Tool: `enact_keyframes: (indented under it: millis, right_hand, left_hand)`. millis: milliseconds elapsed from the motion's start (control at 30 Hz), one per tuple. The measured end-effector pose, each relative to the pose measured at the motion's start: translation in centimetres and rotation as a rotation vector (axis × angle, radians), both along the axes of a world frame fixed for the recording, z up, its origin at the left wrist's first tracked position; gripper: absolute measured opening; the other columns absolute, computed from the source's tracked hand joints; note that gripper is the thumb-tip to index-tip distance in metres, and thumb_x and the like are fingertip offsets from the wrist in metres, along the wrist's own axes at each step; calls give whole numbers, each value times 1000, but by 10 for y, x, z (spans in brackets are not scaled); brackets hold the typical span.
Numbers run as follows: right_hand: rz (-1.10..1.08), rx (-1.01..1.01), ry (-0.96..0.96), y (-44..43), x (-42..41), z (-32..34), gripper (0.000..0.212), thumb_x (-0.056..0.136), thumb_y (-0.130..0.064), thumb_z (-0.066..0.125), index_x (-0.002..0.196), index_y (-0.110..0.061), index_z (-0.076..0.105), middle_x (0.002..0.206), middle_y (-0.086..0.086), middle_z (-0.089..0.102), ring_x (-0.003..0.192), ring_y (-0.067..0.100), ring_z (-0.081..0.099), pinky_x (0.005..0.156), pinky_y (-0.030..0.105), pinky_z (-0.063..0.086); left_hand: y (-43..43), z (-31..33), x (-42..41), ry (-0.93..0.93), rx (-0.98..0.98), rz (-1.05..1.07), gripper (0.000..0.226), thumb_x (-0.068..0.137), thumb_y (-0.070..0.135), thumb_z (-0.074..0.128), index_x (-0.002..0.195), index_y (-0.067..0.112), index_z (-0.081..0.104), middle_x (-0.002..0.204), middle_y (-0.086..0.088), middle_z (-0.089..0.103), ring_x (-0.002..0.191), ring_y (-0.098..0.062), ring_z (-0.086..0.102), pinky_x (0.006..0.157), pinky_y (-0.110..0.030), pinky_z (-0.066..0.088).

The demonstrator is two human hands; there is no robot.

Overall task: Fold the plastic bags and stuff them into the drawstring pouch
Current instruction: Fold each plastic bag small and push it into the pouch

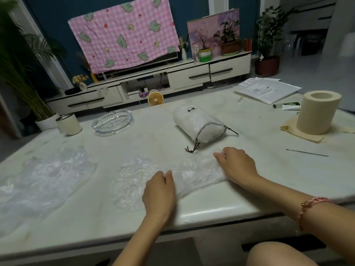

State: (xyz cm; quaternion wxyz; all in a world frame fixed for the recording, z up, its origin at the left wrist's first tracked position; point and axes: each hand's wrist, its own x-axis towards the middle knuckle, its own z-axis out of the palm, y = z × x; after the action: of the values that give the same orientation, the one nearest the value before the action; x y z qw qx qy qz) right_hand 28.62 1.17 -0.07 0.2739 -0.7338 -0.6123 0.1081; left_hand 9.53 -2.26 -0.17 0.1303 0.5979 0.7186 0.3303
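Observation:
A clear crumpled plastic bag lies on the pale table near its front edge, stretched between my hands. My left hand rests on the bag's middle with fingers together and pinches a fold at its top. My right hand holds the bag's right end, fingers curled over the plastic. A second clear plastic bag lies spread out at the left. The white drawstring pouch lies on its side behind my hands, bulging, mouth toward me, its dark cords loose.
A glass ashtray and a cream mug stand at the back left. A paper roll stands at the right on a napkin, with a thin needle in front of it. Papers lie at the far right.

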Motion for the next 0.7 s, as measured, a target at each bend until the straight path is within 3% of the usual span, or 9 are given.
enact_keyframes:
  millis: [100, 200, 333, 467, 533, 633, 700]
  right_hand:
    - [-7, 15, -219, 6, -5, -3, 31, 99, -38, 38, 98, -11, 52, 106, 12, 63, 100, 33, 58, 70, 33, 36]
    - [-37, 15, -333, 9, 5, -3, 32, 100, -37, 35, 112, -9, 47, 110, 11, 61, 103, 32, 59, 74, 34, 39]
    - [-87, 3, -381, 6, 25, -3, 31, 100, -34, 35, 115, -10, 46, 112, 9, 56, 104, 30, 57, 74, 34, 39]
    - [-6, -51, -322, 2, 23, 3, 26, 98, -22, 38, 120, -9, 46, 121, 11, 49, 113, 30, 48, 82, 35, 39]
    - [75, -22, -246, 2, 18, 15, 32, 92, -8, 41, 124, -9, 46, 127, 12, 47, 118, 29, 44, 89, 35, 37]
    - [288, 114, -25, 4, 7, 48, 47, 77, 6, 42, 121, -8, 52, 124, 10, 52, 118, 26, 46, 95, 32, 39]
    - [453, 98, 174, 1, -3, 71, 53, 76, 8, 49, 124, -12, 51, 119, 3, 56, 116, 17, 50, 92, 23, 42]
  left_hand:
    - [7, -3, 1, 254, -53, 32, 22, 101, 27, 33, 95, 11, 48, 88, -4, 59, 71, -21, 50, 60, -31, 33]
    - [10, -2, 0, 408, -114, 65, 26, 102, 28, 28, 116, 11, 43, 113, -6, 51, 91, -24, 56, 64, -29, 35]
    - [13, -5, -3, 577, -130, 90, 34, 102, 35, 27, 117, 12, 46, 119, -6, 46, 107, -23, 47, 73, -29, 38]
    - [13, -9, -7, 661, -129, 88, 41, 101, 40, 26, 107, 12, 56, 114, -5, 49, 107, -23, 45, 84, -30, 35]
    - [11, -6, -11, 577, 20, 51, 36, 99, 38, 37, 93, 10, 59, 102, -6, 54, 95, -26, 47, 77, -33, 33]
    - [8, 9, -16, 275, 360, -47, 27, 89, 30, 61, 74, 10, 53, 78, -3, 49, 74, -24, 45, 63, -31, 29]
    - [8, 27, -21, 149, 401, -156, 27, 87, 30, 64, 73, 14, 47, 72, 5, 46, 67, -17, 43, 57, -27, 29]
